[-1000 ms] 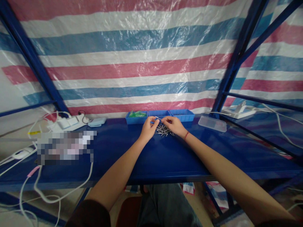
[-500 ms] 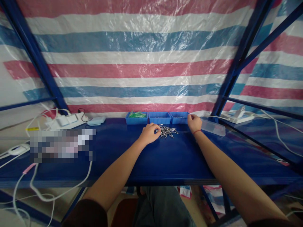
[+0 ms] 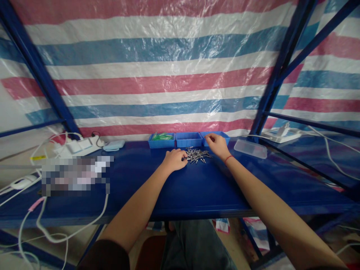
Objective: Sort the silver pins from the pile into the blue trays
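Observation:
My left hand point(image 3: 174, 160) rests at the left edge of a pile of slim silver metal pieces point(image 3: 198, 155) on the blue table. Its fingers are closed on one small metal piece point(image 3: 184, 159), dark at one end. Over the front of the right blue bin point(image 3: 226, 138), my right hand point(image 3: 218, 144) is curled with thumb and fingertips together. Whatever it may hold is too small to make out. Beside that bin stand a middle blue bin point(image 3: 189, 142) and a left blue bin point(image 3: 153, 144) with green items point(image 3: 162, 137) in it.
A clear plastic lid point(image 3: 250, 148) lies right of the bins. Power strips point(image 3: 81, 145) and cables stand at the left, with another white power strip point(image 3: 282, 135) at the right. Blue frame posts and a striped sheet point(image 3: 168, 82) close off the back.
My right hand has moved left, from the right side of the right bin to its front. My left hand has shifted slightly, and a metal piece now shows at its fingertips.

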`<state>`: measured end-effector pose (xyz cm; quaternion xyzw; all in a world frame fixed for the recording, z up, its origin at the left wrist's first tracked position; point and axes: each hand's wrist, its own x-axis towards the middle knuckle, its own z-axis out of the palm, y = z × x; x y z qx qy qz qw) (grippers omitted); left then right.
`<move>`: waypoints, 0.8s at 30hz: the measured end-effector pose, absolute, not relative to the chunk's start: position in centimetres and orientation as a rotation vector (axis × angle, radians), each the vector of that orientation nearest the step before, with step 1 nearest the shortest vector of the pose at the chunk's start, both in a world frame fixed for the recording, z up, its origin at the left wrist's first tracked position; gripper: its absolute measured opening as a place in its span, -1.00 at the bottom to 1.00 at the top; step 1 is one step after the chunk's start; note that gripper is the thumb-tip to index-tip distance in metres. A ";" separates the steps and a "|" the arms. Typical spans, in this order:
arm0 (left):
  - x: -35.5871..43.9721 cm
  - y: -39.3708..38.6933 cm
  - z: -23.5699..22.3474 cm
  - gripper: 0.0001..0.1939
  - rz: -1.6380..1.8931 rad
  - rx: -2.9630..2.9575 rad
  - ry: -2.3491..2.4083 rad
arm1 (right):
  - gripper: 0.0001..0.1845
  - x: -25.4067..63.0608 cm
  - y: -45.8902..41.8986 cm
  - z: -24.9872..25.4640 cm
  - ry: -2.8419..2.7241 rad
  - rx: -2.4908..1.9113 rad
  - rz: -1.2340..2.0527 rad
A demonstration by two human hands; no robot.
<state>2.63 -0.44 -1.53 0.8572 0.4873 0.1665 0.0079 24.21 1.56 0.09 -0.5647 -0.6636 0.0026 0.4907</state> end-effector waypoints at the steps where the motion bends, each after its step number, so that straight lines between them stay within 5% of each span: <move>1: 2.4 -0.2 -1.6 -0.79 0.485 2.671 1.531 | -0.73 24.0 1.5 0.0 -1.654 -1.362 0.011; 24: 2.5 0.3 -2.0 -0.81 0.452 2.625 1.464 | -0.79 22.5 1.4 -1.4 -1.971 -1.312 0.025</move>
